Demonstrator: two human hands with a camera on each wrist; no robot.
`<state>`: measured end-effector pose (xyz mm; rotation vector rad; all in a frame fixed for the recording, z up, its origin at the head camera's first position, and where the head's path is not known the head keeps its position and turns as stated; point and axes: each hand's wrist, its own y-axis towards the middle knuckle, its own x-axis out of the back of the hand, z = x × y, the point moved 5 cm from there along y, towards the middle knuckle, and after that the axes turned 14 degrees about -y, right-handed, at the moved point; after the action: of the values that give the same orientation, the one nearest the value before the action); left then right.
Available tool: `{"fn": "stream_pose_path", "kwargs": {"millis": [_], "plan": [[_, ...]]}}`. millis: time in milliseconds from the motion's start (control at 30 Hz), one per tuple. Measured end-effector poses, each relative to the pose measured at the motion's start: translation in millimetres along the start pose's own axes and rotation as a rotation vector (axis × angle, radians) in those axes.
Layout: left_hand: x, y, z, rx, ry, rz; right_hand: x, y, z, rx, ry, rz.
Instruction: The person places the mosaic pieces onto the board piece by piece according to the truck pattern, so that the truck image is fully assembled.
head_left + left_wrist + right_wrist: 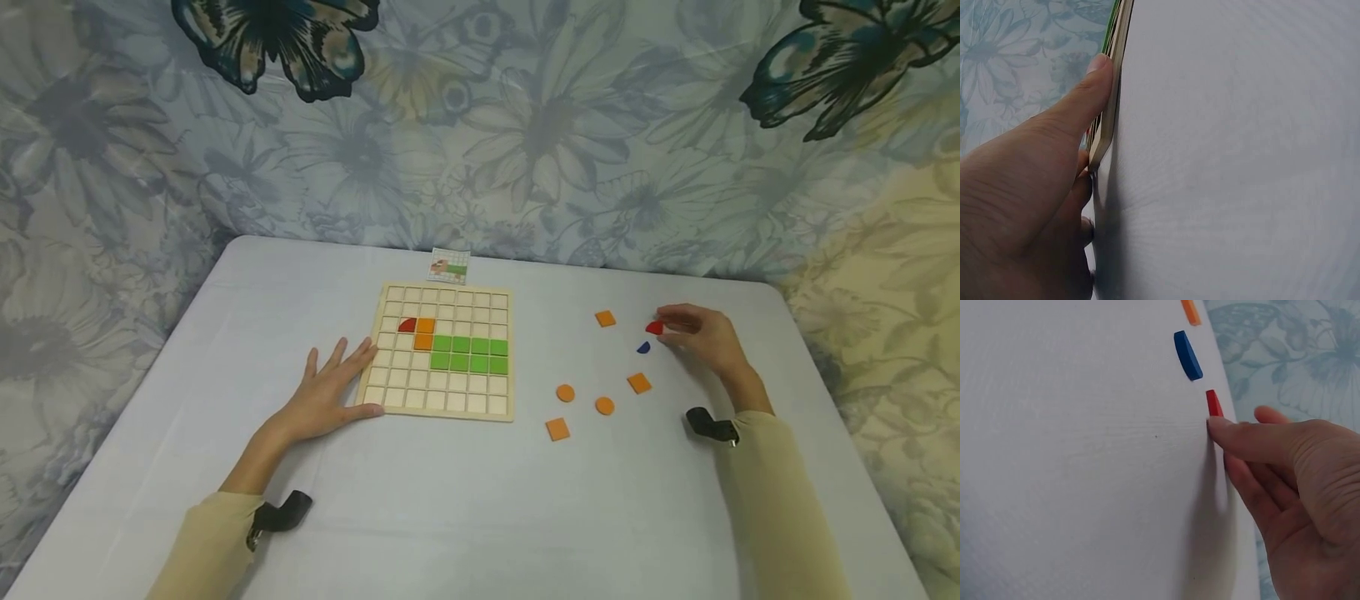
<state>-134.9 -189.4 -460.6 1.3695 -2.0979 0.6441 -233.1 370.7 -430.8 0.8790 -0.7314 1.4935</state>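
My left hand (pixel 318 402) rests at the lower left corner of a wooden grid board (pixel 438 401), fingers spread along its left side. In the left wrist view the thumb (pixel 1088 94) lies against the board's edge (pixel 1107 119). On the board sit a red rounded tile (pixel 407 326), two orange square tiles (pixel 425 326) and a two-row block of green square tiles (pixel 470 355). Far to the right, my right hand (pixel 708 340) pinches a red rounded tile (pixel 1214 403) between thumb and fingers, low over the table. A blue half-round tile (pixel 1188 356) lies just beside it.
A small picture card (pixel 449 267) lies behind the board. Between board and right hand are two orange round tiles (pixel 566 392) and several loose orange square tiles (pixel 557 429). The white table (pixel 465 508) meets a flowered cloth backdrop (pixel 540 150).
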Motion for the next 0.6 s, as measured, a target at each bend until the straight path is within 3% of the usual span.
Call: {"fn": "stream_pose_path", "kwargs": {"millis": [600], "plan": [[-0.3,-0.7,1.8,0.004,-0.007,-0.005,-5.9,-1.9,5.5,-0.017,-0.063,-0.098]]}}
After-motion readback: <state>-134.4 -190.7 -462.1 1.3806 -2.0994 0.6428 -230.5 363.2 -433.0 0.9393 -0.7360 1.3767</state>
